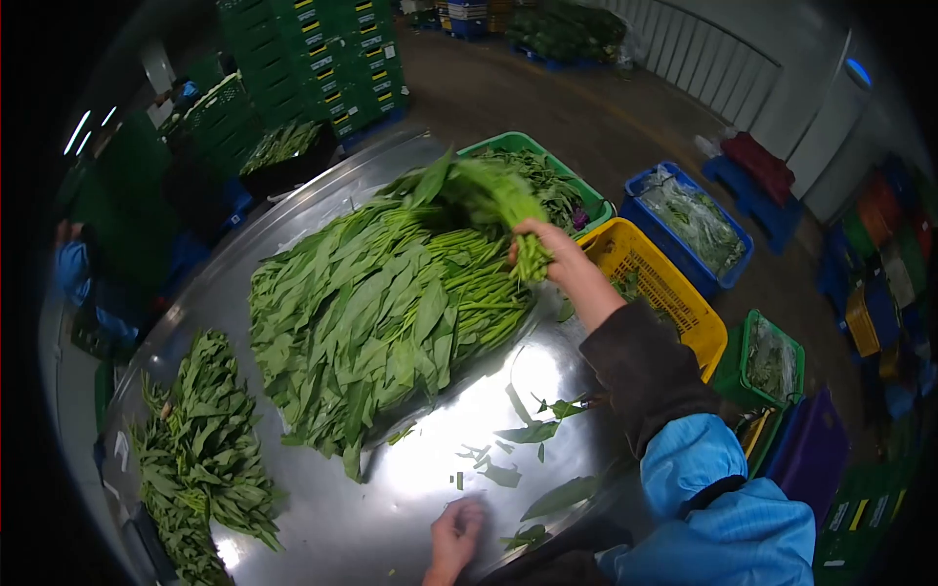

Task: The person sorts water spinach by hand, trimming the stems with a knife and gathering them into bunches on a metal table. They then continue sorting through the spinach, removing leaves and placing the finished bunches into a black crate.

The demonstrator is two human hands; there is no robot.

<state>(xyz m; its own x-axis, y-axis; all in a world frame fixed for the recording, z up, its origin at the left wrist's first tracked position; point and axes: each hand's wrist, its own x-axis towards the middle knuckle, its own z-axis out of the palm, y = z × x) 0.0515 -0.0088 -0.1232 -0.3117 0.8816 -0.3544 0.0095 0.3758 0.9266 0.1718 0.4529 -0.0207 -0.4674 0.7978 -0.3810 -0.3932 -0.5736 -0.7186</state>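
Note:
My right hand [543,250] is closed round the stems of a bunch of water spinach [491,192], lifted at the far right of a big heap. Its leafy end is smeared by motion and points left. The heap of water spinach [362,303] lies on a shiny metal table [322,508], with leaves to the left and cut stems to the right. Low in the view, my left hand [456,537] hovers by the table with fingers curled and nothing visible in them. Cut leaf scraps [501,475] and a loose long leaf [560,497] lie near it.
Another leafy pile [205,439] lies at the table's left. Along the right edge stand a green crate [598,217], a yellow crate [699,327] and a blue crate [728,278]. Stacked green crates [322,59] rise behind. A person's blue sleeve [73,269] shows far left.

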